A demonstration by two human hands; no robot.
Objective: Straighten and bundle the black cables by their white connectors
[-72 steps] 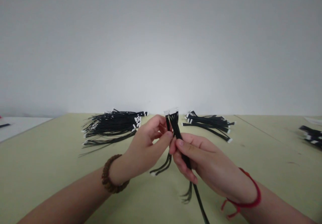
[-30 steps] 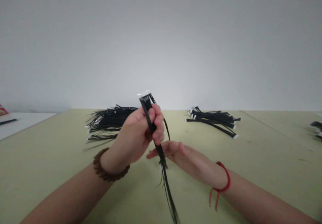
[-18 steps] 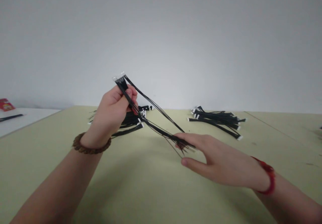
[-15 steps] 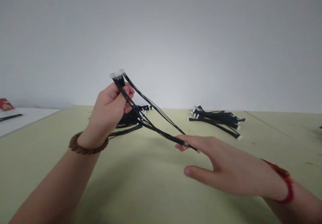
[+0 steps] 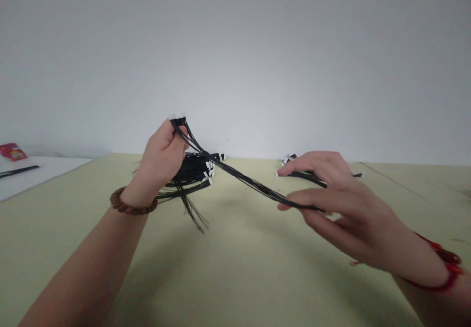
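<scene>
My left hand (image 5: 162,158) is closed on a black wire harness (image 5: 245,176), close to the white connectors that stick up above the fist. The wires run down to the right in one slim bundle. My right hand (image 5: 342,209) pinches the bundle's other end between the thumb and a finger, while another finger stretches out above it. Part of the right-hand end is hidden by the fingers. Below my left hand, loose black wire ends (image 5: 192,212) hang down over the table.
Behind my left hand lies a pile of black wire harnesses (image 5: 195,167) with white connectors. Another harness pile (image 5: 307,176) is partly covered by my right hand. At far left, a red packet (image 5: 13,151) and a black strip (image 5: 18,171) lie on a white surface (image 5: 55,170).
My right hand has moved right and closed on the wires. The separate strands have come together into one bundle. My left hand is slightly lower, and loose wire ends now show beneath it.
</scene>
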